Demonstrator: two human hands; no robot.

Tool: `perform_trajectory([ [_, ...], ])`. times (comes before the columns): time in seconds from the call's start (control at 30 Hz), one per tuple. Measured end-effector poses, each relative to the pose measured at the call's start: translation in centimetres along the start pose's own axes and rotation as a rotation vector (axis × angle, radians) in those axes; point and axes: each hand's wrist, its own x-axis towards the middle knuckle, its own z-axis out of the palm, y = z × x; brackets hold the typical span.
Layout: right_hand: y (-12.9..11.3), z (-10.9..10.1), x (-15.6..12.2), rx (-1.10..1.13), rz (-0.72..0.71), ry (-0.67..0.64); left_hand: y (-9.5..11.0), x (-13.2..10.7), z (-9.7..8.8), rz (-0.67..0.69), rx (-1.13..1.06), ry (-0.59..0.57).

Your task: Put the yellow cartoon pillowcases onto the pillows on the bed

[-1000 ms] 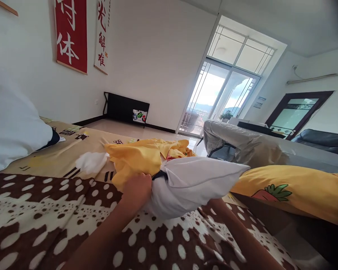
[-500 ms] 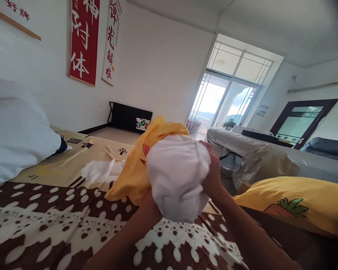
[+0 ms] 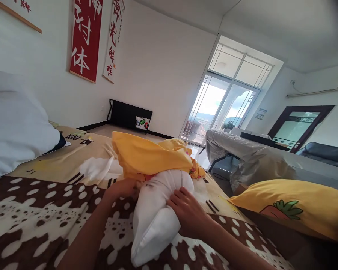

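OK so the white pillow [image 3: 154,221] is the thing everything's happening around. It's lying on the brown-and-cream bedspread [image 3: 53,217], kinda scrunched, with one corner poking back toward the person wearing the camera. Its far end is up against the yellow cloth [image 3: 152,155], which is bunched up just beyond the pillow and covers a bit of it, with some reddish print showing near where the two meet.

Right hand [image 3: 187,213] is on the pillow's right side, fingers curled into the fabric and gripping it. Left hand [image 3: 124,188] is at the pillow's left edge, right by the hem of the yellow cloth. Those fingers look bent, but they're kinda blurry, so I honestly can't tell if they're pinching the cloth, the pillow, or just touching.

Well off to the right of the pillow there's a yellow cushion [image 3: 295,202] with a carrot on it. Well off to its left is a puffy white bundle [image 3: 17,127] with a dark edge. Way past the pillow, by the wall, sits a black panel [image 3: 122,113].
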Motion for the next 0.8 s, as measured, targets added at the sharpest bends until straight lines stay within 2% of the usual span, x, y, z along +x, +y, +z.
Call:
perform_trajectory([
  [0.1, 0.3, 0.7, -0.5, 0.067, 0.046, 0.009, 1.8, -0.7, -1.2, 0.042, -0.012, -0.081],
  [0.17, -0.1, 0.8, -0.5, 0.077, 0.008, 0.036, 4.0, -1.1, -1.7, 0.156, -0.092, -0.074],
  [0.27, -1.7, 0.5, -0.6, 0.026, -0.126, 0.107, 6.3, -1.2, -1.6, 0.351, -0.179, 0.011],
  [0.33, -3.5, 0.3, -0.6, -0.016, -0.209, 0.182, 6.4, -0.8, -1.1, 0.375, -0.102, 0.112],
  [0.43, -6.1, 0.7, -0.4, -0.057, -0.350, 0.376, 4.3, 0.7, -0.2, 0.268, 0.066, 0.228],
  [0.5, -7.3, 1.3, -0.1, -0.045, -0.414, 0.509, 1.8, 1.8, 0.8, 0.176, 0.138, 0.275],
  [0.57, -7.8, 1.8, 0.3, -0.031, -0.444, 0.570, -1.4, 2.6, 2.1, 0.064, 0.170, 0.302],
  [0.7, -7.1, 1.0, 0.6, -0.037, -0.411, 0.501, -7.6, 3.1, 4.9, -0.307, 0.134, 0.354],
  [0.77, -6.5, 0.3, 0.5, -0.027, -0.373, 0.438, -9.1, 3.1, 5.1, -0.411, 0.122, 0.424],
  [0.8, -6.2, -0.1, 0.5, -0.022, -0.359, 0.403, -9.2, 3.0, 4.6, -0.423, 0.120, 0.473],
])
